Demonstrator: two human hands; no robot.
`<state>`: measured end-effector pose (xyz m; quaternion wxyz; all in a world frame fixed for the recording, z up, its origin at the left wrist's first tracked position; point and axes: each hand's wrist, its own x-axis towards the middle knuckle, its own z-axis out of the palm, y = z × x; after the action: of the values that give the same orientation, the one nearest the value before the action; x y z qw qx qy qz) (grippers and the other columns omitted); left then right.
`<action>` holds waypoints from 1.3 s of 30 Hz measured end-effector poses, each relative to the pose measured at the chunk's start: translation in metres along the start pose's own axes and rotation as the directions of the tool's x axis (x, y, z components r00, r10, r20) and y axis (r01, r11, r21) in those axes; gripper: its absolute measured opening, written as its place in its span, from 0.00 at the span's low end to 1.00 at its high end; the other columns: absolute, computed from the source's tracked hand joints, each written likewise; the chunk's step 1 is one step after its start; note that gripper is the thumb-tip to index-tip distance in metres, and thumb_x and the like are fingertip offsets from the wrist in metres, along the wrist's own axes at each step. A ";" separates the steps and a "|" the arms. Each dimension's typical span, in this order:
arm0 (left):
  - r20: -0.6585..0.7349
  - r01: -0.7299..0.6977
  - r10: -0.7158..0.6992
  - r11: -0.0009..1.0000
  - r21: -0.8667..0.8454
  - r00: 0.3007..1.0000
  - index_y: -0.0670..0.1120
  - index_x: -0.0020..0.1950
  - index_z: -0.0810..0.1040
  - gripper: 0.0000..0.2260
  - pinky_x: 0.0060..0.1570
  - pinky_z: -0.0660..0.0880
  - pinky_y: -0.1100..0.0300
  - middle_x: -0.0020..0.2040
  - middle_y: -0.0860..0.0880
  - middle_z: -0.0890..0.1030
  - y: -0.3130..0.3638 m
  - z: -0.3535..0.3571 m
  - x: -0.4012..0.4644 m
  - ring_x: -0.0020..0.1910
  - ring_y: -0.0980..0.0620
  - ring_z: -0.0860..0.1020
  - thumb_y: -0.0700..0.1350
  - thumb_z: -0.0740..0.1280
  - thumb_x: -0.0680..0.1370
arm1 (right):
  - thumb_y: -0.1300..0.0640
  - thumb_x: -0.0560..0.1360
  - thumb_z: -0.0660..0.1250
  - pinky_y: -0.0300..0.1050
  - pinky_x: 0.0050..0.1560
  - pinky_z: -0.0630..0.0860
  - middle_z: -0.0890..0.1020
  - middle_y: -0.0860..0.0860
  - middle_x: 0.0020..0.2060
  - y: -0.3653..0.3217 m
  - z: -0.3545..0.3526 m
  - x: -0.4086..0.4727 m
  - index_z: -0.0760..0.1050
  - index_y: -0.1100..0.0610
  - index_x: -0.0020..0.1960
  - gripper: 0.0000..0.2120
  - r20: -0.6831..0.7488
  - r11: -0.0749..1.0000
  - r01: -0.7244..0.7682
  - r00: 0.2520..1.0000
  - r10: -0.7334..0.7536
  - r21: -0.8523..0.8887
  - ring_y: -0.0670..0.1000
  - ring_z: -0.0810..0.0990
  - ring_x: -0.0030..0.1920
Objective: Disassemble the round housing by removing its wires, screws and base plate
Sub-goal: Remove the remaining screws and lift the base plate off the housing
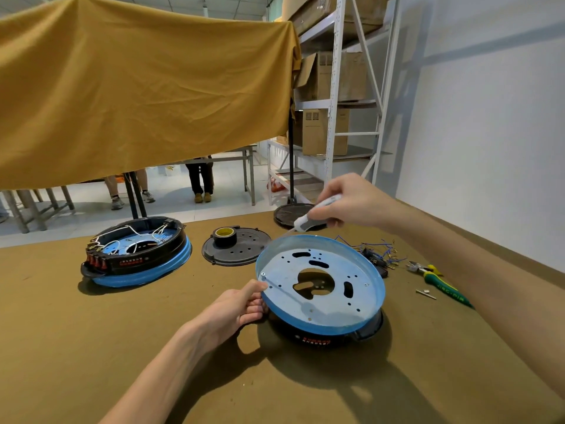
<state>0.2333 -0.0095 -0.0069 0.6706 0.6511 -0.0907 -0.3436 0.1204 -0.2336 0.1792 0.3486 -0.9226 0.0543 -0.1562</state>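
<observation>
Blue base plate point(321, 289), tilted, sits on the black round housing point(333, 338) on the brown table point(122, 347). Left hand point(235, 310) grips the plate's near-left rim; right hand point(345, 203) holds a white screwdriver point(315, 214) above its far edge. Loose blue wires point(379, 250) and green-handled pliers point(437, 281) lie to the right; a second housing point(137, 252) and a tape roll point(224, 235) on a black cover point(244, 250) lie to the left.

Head-worn view, facing forward-down, near table point(91, 347)
</observation>
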 end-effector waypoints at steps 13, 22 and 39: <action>-0.035 -0.045 0.044 0.999 -0.026 0.998 0.40 0.57 0.81 0.19 0.49 0.84 0.57 0.43 0.45 0.85 -0.001 0.002 -0.001 0.46 0.49 0.82 0.54 0.73 0.74 | 0.65 0.76 0.71 0.45 0.38 0.81 0.81 0.61 0.49 0.124 0.020 -0.044 0.76 0.62 0.49 0.05 -0.136 0.730 -0.280 0.881 0.454 0.624 0.56 0.86 0.42; -0.140 -0.072 0.059 0.993 -0.091 0.988 0.40 0.55 0.79 0.19 0.37 0.84 0.56 0.42 0.44 0.88 0.008 -0.012 -0.007 0.41 0.50 0.87 0.53 0.74 0.74 | 0.62 0.79 0.70 0.44 0.45 0.71 0.79 0.50 0.48 0.197 0.058 -0.071 0.74 0.53 0.51 0.06 -0.391 0.931 -0.309 0.846 0.362 0.193 0.52 0.77 0.49; -0.102 -0.089 0.084 0.995 -0.045 0.991 0.46 0.53 0.78 0.13 0.38 0.83 0.56 0.50 0.44 0.87 0.001 -0.018 -0.001 0.53 0.47 0.84 0.52 0.73 0.75 | 0.63 0.78 0.67 0.36 0.43 0.74 0.80 0.44 0.42 0.101 0.076 -0.040 0.79 0.54 0.51 0.06 -0.306 0.986 0.074 0.945 -0.117 -0.150 0.42 0.78 0.43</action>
<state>0.2436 0.0059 -0.0081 0.7047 0.6461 -0.0766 -0.2832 0.1081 -0.2536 0.0480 0.2634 -0.9093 0.0747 -0.3134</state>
